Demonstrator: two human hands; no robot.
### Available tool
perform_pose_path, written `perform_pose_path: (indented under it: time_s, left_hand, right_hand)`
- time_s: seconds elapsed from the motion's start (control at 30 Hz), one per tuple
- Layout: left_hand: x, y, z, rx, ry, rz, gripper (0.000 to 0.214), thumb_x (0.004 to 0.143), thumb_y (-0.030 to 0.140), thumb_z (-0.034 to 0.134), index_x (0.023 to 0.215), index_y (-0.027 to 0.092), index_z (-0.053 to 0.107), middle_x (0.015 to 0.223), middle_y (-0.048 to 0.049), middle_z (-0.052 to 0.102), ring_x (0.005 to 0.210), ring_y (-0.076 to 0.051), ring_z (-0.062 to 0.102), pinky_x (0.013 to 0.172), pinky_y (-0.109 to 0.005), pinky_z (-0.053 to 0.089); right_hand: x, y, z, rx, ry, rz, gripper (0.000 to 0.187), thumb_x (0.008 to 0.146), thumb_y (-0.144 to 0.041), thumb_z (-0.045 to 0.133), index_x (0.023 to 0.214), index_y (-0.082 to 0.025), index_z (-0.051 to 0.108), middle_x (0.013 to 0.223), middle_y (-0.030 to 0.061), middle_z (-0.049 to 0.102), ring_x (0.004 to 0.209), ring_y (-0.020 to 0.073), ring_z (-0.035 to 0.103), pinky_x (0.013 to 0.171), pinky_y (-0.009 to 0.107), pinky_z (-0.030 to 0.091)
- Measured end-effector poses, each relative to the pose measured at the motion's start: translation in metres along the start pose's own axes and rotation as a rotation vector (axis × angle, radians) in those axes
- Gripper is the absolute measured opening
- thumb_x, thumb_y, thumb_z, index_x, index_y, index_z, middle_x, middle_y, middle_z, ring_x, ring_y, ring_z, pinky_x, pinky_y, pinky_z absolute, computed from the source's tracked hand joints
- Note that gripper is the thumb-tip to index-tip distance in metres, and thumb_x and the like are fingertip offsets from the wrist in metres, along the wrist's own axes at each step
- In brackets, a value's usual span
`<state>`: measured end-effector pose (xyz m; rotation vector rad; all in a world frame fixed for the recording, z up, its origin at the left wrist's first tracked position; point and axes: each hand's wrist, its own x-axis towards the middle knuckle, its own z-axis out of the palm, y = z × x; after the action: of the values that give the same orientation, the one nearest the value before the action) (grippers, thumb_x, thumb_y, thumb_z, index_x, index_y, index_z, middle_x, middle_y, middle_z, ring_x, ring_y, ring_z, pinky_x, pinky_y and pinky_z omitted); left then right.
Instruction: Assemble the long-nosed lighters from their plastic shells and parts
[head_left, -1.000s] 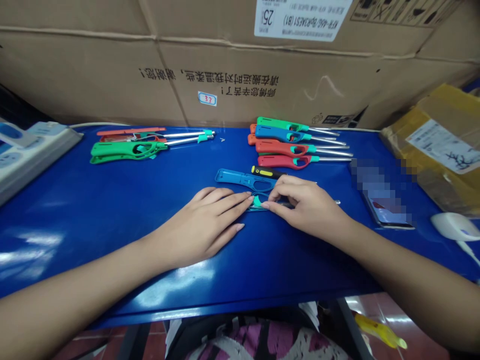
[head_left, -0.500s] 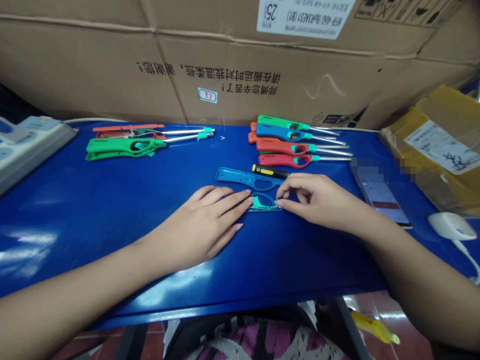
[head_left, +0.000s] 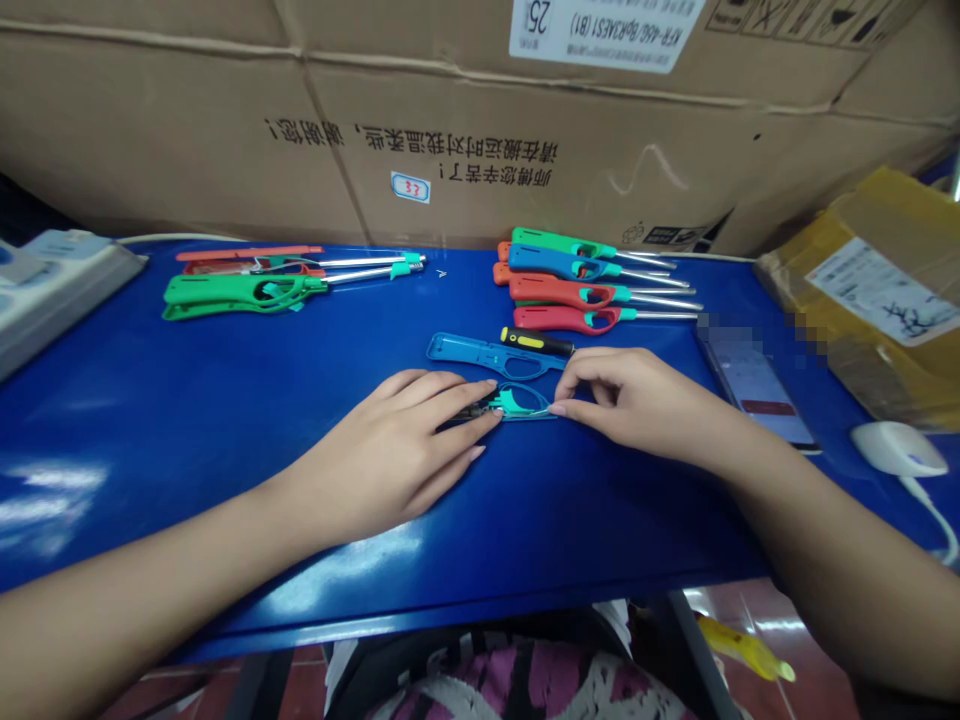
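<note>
My left hand (head_left: 397, 450) lies flat on the blue table (head_left: 225, 400), fingers stretched out, fingertips touching the left end of an opened blue lighter half (head_left: 517, 402) with a teal trigger inside. My right hand (head_left: 630, 400) is curled over the right end of that same part, its fingertips pinching the edge. Just behind lies the other blue lighter shell (head_left: 487, 354) and a black-and-yellow screwdriver (head_left: 536, 341).
A stack of finished lighters (head_left: 585, 290) lies at the back right, a green and a red opened lighter (head_left: 247, 285) at the back left. A phone (head_left: 757, 385) and white mouse (head_left: 896, 448) sit right, a power strip (head_left: 52, 290) left. Cardboard boxes (head_left: 450, 110) wall the back.
My right hand has drawn back to the right, uncovering the teal trigger piece. My left fingertips have slid slightly along the part. The view has shifted a little.
</note>
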<state>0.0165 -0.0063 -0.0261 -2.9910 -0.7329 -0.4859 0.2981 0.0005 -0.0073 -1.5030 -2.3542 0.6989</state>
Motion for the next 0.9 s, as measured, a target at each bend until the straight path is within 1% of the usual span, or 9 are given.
perform_pose_path:
  time_s: [0.1, 0.2, 0.3, 0.53, 0.6, 0.7, 0.9]
  left_hand:
    - [0.0, 0.0, 0.001, 0.014, -0.011, -0.012, 0.037, 0.104, 0.031, 0.049, 0.135, 0.019, 0.065, 0.143, -0.0099, 0.062, 0.123, -0.031, 0.06, 0.101, -0.05, 0.051]
    - [-0.001, 0.001, 0.002, 0.022, -0.015, -0.019, 0.038, 0.104, 0.032, 0.049, 0.135, 0.018, 0.065, 0.142, -0.0107, 0.063, 0.122, -0.031, 0.06, 0.1, -0.05, 0.051]
    - [-0.001, 0.001, 0.002, 0.015, -0.026, -0.02, 0.038, 0.104, 0.032, 0.048, 0.134, 0.016, 0.065, 0.141, -0.0116, 0.063, 0.121, -0.031, 0.06, 0.1, -0.05, 0.051]
    - [0.0, 0.002, 0.002, 0.004, -0.033, -0.035, 0.038, 0.103, 0.031, 0.049, 0.133, 0.014, 0.065, 0.14, -0.0134, 0.063, 0.12, -0.032, 0.06, 0.1, -0.05, 0.05]
    - [0.0, 0.002, 0.001, -0.002, -0.03, -0.035, 0.037, 0.103, 0.031, 0.049, 0.133, 0.014, 0.065, 0.14, -0.0138, 0.063, 0.119, -0.032, 0.06, 0.1, -0.05, 0.05]
    - [-0.001, 0.003, 0.002, -0.006, -0.029, -0.038, 0.038, 0.103, 0.031, 0.05, 0.133, 0.014, 0.064, 0.139, -0.0142, 0.063, 0.12, -0.032, 0.06, 0.101, -0.05, 0.049]
    - [-0.001, 0.002, 0.002, -0.009, -0.031, -0.033, 0.038, 0.103, 0.032, 0.05, 0.135, 0.015, 0.063, 0.14, -0.0123, 0.063, 0.121, -0.031, 0.059, 0.101, -0.049, 0.049]
  right_hand:
    - [-0.001, -0.001, 0.001, -0.013, 0.017, -0.047, 0.012, 0.09, -0.028, 0.068, 0.081, -0.02, 0.069, 0.075, -0.0023, 0.059, 0.057, 0.0096, 0.043, 0.063, 0.027, 0.036]
    - [-0.003, -0.003, 0.003, -0.027, 0.052, -0.103, 0.009, 0.09, -0.027, 0.067, 0.087, -0.02, 0.068, 0.086, -0.0006, 0.063, 0.059, 0.0092, 0.044, 0.063, 0.027, 0.037]
    - [-0.003, -0.004, 0.007, -0.029, 0.078, -0.117, 0.007, 0.09, -0.027, 0.067, 0.087, -0.02, 0.067, 0.091, 0.0002, 0.063, 0.061, 0.0096, 0.045, 0.063, 0.027, 0.037]
    - [-0.002, -0.005, 0.012, -0.032, 0.125, -0.114, 0.006, 0.088, -0.026, 0.07, 0.087, -0.021, 0.066, 0.094, 0.0013, 0.064, 0.063, 0.0106, 0.046, 0.061, 0.027, 0.036]
    - [-0.002, -0.007, 0.013, -0.025, 0.139, -0.125, 0.004, 0.088, -0.024, 0.069, 0.088, -0.021, 0.066, 0.094, 0.0009, 0.064, 0.062, 0.0102, 0.045, 0.061, 0.027, 0.036]
    - [-0.002, -0.008, 0.016, -0.009, 0.157, -0.158, 0.007, 0.088, -0.026, 0.069, 0.089, -0.021, 0.066, 0.092, 0.0006, 0.064, 0.062, 0.0101, 0.045, 0.061, 0.027, 0.036]
    - [0.001, -0.007, 0.021, -0.002, 0.159, -0.177, 0.005, 0.089, -0.024, 0.069, 0.087, -0.02, 0.066, 0.089, 0.0004, 0.065, 0.06, 0.0098, 0.042, 0.061, 0.026, 0.036]
